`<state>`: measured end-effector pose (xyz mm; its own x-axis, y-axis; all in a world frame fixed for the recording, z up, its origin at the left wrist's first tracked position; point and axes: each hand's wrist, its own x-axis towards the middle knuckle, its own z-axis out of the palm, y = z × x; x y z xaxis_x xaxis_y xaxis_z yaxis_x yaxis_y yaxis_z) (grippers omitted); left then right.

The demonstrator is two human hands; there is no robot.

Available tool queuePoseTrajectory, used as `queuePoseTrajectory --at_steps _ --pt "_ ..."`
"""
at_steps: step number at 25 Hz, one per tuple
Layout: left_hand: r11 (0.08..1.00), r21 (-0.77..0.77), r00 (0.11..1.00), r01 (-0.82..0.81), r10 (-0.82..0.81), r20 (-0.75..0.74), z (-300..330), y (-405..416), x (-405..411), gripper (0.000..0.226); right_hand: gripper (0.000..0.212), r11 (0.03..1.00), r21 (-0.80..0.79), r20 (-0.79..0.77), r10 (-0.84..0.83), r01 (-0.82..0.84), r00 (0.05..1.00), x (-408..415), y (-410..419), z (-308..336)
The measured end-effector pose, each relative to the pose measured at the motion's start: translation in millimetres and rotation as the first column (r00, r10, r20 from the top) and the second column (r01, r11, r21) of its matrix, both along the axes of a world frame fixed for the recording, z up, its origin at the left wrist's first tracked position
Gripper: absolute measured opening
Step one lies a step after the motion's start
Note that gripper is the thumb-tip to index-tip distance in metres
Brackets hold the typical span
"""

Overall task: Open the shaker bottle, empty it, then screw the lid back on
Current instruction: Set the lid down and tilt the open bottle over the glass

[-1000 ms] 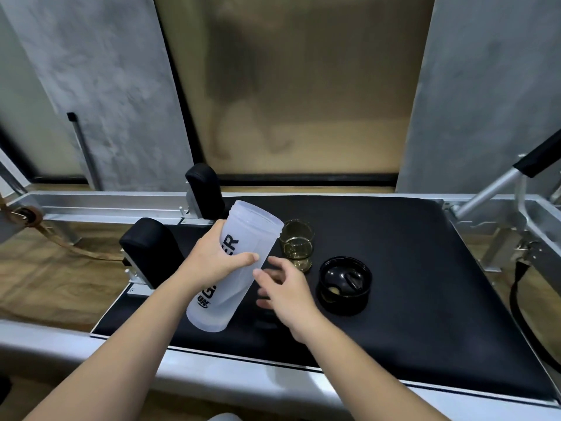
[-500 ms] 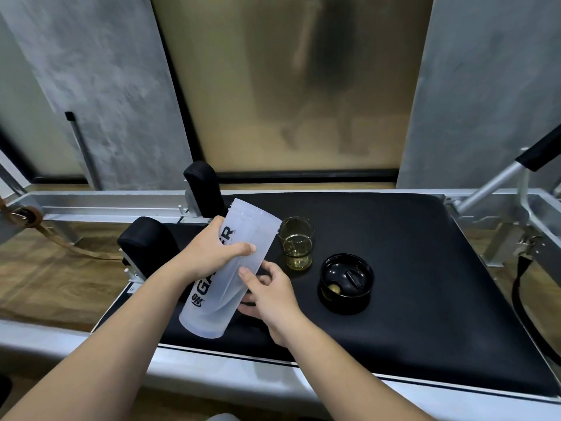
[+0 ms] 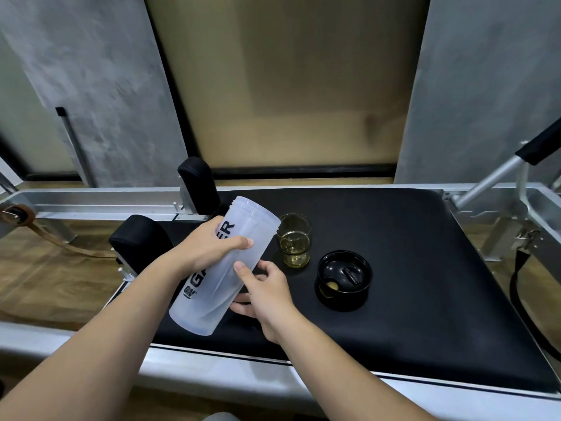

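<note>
A translucent white shaker bottle [image 3: 218, 287] with black lettering is lidless and tilted, its open mouth up and to the right. My left hand [image 3: 209, 247] grips it around the upper middle. Against its lower right side rests my right hand [image 3: 267, 287], thumb on the wall and fingers curled behind it. The black lid [image 3: 344, 279] lies upside down on the black pad, right of my hands. A small glass [image 3: 295, 240] holding yellowish liquid stands just beyond the bottle's mouth.
The black padded carriage [image 3: 409, 268] sits in a silver metal frame [image 3: 91, 205]. Two black shoulder rests [image 3: 139, 244] stand at the left. A metal bar with a black grip [image 3: 498, 174] rises at the right. Wooden floor lies left.
My right hand came in from open air and settled on the bottle's lower side. The bottle stays tilted in my left hand, shifted slightly.
</note>
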<state>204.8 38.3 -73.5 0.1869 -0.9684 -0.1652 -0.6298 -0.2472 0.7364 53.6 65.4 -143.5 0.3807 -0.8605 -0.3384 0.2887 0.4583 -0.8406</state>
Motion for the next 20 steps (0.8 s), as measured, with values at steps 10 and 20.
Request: queuePoseTrajectory --at_steps 10,20 --pt "0.999 0.035 0.999 0.037 -0.036 -0.004 2.8 -5.6 -7.3 0.070 0.040 0.999 0.046 0.008 -0.014 0.013 1.000 -1.6 -2.3 1.1" --pt "0.994 0.033 0.995 0.099 -0.100 0.015 8.8 -10.5 -9.1 0.074 0.041 0.997 0.073 0.032 -0.022 0.020 0.999 -5.7 -2.7 8.9"
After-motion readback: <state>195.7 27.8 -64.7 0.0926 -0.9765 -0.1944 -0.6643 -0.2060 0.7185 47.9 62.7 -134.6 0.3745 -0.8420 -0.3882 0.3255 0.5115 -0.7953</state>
